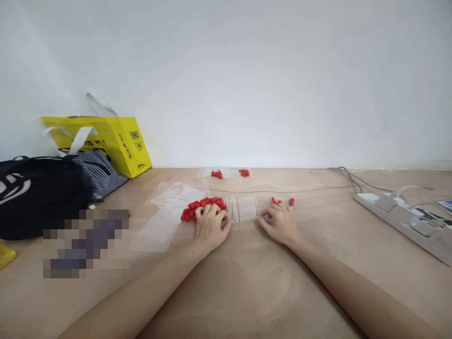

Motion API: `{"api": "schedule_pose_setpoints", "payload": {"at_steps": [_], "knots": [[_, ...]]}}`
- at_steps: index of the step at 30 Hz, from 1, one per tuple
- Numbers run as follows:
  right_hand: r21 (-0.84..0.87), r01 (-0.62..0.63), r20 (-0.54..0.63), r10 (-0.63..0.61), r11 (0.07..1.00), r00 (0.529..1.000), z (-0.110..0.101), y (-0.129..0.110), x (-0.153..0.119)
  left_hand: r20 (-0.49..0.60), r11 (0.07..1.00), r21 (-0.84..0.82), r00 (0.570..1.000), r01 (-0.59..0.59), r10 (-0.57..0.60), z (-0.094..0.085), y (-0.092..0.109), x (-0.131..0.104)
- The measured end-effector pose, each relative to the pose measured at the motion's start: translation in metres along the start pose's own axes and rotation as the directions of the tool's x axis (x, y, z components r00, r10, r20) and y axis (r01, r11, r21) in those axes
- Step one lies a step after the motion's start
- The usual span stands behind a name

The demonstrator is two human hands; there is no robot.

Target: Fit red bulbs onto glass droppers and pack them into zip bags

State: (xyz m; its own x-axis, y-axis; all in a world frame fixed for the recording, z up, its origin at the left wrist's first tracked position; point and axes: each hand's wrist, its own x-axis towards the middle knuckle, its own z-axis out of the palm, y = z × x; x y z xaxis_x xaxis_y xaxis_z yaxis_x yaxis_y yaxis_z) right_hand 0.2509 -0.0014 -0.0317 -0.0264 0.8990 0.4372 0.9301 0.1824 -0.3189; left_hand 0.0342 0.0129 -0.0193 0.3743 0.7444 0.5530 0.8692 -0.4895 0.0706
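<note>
A row of thin clear tubes [243,209] lies side by side on the wooden table. At its left end is a heap of red rubber caps [201,205]. My left hand [212,227] rests over the near edge of this heap, fingers bent and apart, thumb beside the first tubes. My right hand [280,223] lies at the row's right end, fingers apart and thumb and forefinger touching the tubes. Just beyond its fingers a few red caps [291,202] show, seemingly on tube ends. Whatever lies under my fingertips is hidden.
Clear plastic bags [157,230] lie left of the heap. Another clear bag [229,173] with red caps sits by the wall. Far left stand a yellow bag [123,146], a striped bag [95,172] and a black bag [38,197]. A white power strip [395,221] with plugs lies right.
</note>
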Motion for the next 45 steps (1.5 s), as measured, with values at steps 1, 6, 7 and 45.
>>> {"api": "schedule_pose_setpoints", "payload": {"at_steps": [1,6,7,45], "knots": [[-0.015,-0.046,0.002,0.046,0.999,0.999,0.001,-0.005,0.003,-0.001,1.0,-0.002,1.0,0.001,-0.001,0.0,0.0,0.0],[-0.114,-0.277,0.038,0.282,0.954,0.959,0.007,-0.022,0.03,-0.002,1.0,-0.012,1.0,-0.004,0.004,-0.001,0.0,0.0],[-0.129,-0.311,0.068,0.321,0.942,0.945,0.008,-0.024,0.036,-0.001,1.0,-0.015,1.0,-0.006,0.006,0.0,0.0,0.0],[-0.184,-0.291,0.084,0.31,0.939,0.947,-0.004,0.049,0.056,0.009,0.999,-0.031,1.0,-0.018,0.018,0.0,-0.002,-0.001]]}}
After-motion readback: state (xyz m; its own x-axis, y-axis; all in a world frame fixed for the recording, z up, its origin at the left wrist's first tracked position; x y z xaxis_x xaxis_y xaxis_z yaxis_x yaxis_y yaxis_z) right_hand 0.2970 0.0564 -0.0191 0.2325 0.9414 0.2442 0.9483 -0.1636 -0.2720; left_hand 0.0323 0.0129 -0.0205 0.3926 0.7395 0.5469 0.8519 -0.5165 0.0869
